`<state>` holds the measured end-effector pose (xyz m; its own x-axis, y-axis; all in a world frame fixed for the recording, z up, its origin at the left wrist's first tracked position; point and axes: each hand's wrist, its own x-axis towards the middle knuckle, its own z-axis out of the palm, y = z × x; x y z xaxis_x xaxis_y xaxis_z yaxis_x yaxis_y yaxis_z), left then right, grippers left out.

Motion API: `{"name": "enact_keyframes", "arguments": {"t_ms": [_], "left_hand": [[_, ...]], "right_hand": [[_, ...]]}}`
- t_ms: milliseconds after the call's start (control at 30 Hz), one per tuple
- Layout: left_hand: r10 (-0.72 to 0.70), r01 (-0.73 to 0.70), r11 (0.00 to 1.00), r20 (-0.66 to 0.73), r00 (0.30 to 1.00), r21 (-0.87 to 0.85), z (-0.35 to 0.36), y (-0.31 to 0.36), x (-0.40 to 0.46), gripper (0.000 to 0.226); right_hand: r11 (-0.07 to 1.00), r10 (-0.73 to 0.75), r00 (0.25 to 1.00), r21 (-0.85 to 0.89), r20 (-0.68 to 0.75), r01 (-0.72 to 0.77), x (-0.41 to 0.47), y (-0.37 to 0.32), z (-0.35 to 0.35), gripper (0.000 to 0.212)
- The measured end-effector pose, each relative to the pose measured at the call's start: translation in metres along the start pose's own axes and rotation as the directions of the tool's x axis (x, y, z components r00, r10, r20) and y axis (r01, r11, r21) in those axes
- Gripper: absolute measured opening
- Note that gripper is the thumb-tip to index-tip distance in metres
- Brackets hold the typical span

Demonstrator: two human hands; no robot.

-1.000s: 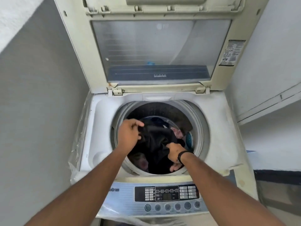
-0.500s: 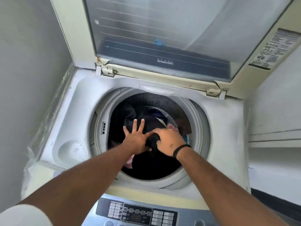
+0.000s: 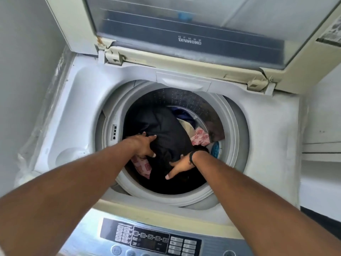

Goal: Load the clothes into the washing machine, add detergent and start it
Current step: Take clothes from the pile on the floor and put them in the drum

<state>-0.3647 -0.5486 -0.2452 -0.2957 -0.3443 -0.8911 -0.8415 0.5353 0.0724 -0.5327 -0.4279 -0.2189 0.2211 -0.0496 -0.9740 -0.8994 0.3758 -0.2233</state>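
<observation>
A white top-loading washing machine [image 3: 267, 130] stands open, its lid [image 3: 184, 24] raised against the back. In the drum lie a black garment [image 3: 166, 130], a pink patterned cloth [image 3: 200, 138] and bits of blue and beige fabric. Both my hands are down inside the drum on the black garment. My left hand [image 3: 144, 146] presses on its left side with spread fingers. My right hand [image 3: 180, 167], with a black band at the wrist, lies flat on the lower part, fingers straight.
The control panel [image 3: 151, 239] with buttons and a display runs along the machine's front edge. A grey wall closes in on the left, a white wall with a ledge [image 3: 321, 150] on the right. Plastic wrap hangs on the machine's left side.
My hands let go of the black garment and moved apart, now pressing it down flat in the drum. The camera has leaned closer over the opening.
</observation>
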Motion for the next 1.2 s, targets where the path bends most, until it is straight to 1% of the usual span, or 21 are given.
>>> {"name": "enact_keyframes", "arguments": {"t_ms": [33, 67, 100, 167, 200, 233, 267, 333, 400, 433, 500, 533, 600, 633, 700, 767, 833, 967, 1033, 1100, 1200], "left_hand": [[0.01, -0.01, 0.999, -0.019, 1.0, -0.031, -0.002, 0.0, -0.006, 0.098], [0.028, -0.031, 0.998, -0.057, 0.998, -0.06, -0.003, -0.001, -0.012, 0.095], [0.053, -0.062, 0.995, -0.1, 0.994, -0.084, -0.003, -0.001, -0.018, 0.09], [0.108, -0.13, 0.985, -0.184, 0.977, -0.114, -0.001, -0.001, -0.03, 0.076], [0.135, -0.165, 0.978, -0.214, 0.967, -0.129, 0.001, -0.001, -0.035, 0.07], [0.166, -0.204, 0.968, -0.238, 0.957, -0.146, 0.001, -0.001, -0.042, 0.066], [0.195, -0.242, 0.955, -0.255, 0.947, -0.169, 0.002, -0.001, -0.051, 0.065], [0.256, -0.328, 0.917, -0.296, 0.92, -0.226, 0.001, 0.001, -0.074, 0.065], [0.278, -0.404, 0.869, -0.394, 0.876, -0.284, -0.003, 0.006, -0.104, 0.066], [0.272, -0.444, 0.845, -0.475, 0.837, -0.298, -0.005, 0.007, -0.12, 0.066], [0.265, -0.552, 0.775, -0.634, 0.726, -0.307, -0.006, 0.012, -0.153, 0.067], [0.267, -0.591, 0.748, -0.678, 0.685, -0.302, -0.005, 0.014, -0.165, 0.067], [0.307, -0.621, 0.739, -0.689, 0.656, -0.262, 0.0, 0.021, -0.188, 0.068], [0.356, -0.612, 0.769, -0.671, 0.651, -0.186, 0.003, 0.026, -0.198, 0.07], [0.459, -0.564, 0.825, -0.618, 0.638, 0.031, 0.015, 0.035, -0.215, 0.073], [0.559, -0.598, 0.79, -0.562, 0.609, 0.138, 0.036, 0.045, -0.23, 0.071], [0.624, -0.682, 0.722, -0.542, 0.563, 0.122, 0.055, 0.056, -0.241, 0.07], [0.728, -0.784, 0.6, -0.515, 0.453, 0.157, 0.085, 0.085, -0.261, 0.071], [0.767, -0.8, 0.565, -0.488, 0.417, 0.204, 0.097, 0.103, -0.279, 0.072], [0.825, -0.816, 0.503, -0.439, 0.356, 0.285, 0.111, 0.126, -0.298, 0.072], [0.892, -0.832, 0.427, -0.318, 0.322, 0.354, 0.135, 0.166, -0.319, 0.071]], "right_hand": [[0.993, -0.03, 0.998, 0.111, 0.047, 0.025, -0.005, -0.002, 0.001, 0.092], [0.985, -0.035, 0.998, 0.17, 0.056, 0.025, -0.012, -0.006, 0.002, 0.09], [0.986, -0.031, 0.999, 0.162, 0.021, 0.028, -0.016, -0.011, 0.004, 0.088], [0.997, -0.053, 0.987, 0.044, -0.151, 0.06, -0.026, -0.02, 0.008, 0.077], [0.996, -0.071, 0.964, 0.027, -0.255, 0.08, -0.031, -0.023, 0.01, 0.07], [0.991, -0.085, 0.928, 0.062, -0.363, 0.115, -0.04, -0.025, 0.013, 0.064], [0.975, -0.096, 0.879, 0.135, -0.468, 0.178, -0.05, -0.027, 0.018, 0.06], [0.889, -0.074, 0.767, 0.306, -0.638, 0.341, -0.078, -0.032, 0.034, 0.056], [0.802, -0.016, 0.677, 0.395, -0.736, 0.448, -0.108, -0.036, 0.058, 0.054], [0.786, 0.008, 0.638, 0.4, -0.77, 0.473, -0.123, -0.039, 0.071, 0.052], [0.794, 0.062, 0.553, 0.377, -0.831, 0.478, -0.149, -0.043, 0.102, 0.051], [0.809, 0.091, 0.492, 0.352, -0.866, 0.471, -0.16, -0.044, 0.116, 0.051], [0.831, 0.173, 0.333, 0.319, -0.927, 0.456, -0.177, -0.049, 0.15, 0.05], [0.838, 0.221, 0.268, 0.323, -0.938, 0.439, -0.182, -0.051, 0.167, 0.049], [0.839, 0.314, 0.182, 0.362, -0.932, 0.406, -0.189, -0.054, 0.202, 0.049], [0.831, 0.404, 0.096, 0.409, -0.91, 0.376, -0.195, -0.053, 0.243, 0.047], [0.805, 0.494, 0.025, 0.468, -0.869, 0.365, -0.201, -0.049, 0.285, 0.043], [0.637, 0.683, 0.064, 0.636, -0.727, 0.435, -0.205, -0.048, 0.365, 0.045], [0.572, 0.745, 0.033, 0.663, -0.666, 0.482, -0.209, -0.045, 0.398, 0.043], [0.494, 0.813, -0.012, 0.68, -0.582, 0.542, -0.218, -0.04, 0.432, 0.039], [0.403, 0.882, -0.062, 0.677, -0.468, 0.616, -0.228, -0.03, 0.486, 0.035]]}}
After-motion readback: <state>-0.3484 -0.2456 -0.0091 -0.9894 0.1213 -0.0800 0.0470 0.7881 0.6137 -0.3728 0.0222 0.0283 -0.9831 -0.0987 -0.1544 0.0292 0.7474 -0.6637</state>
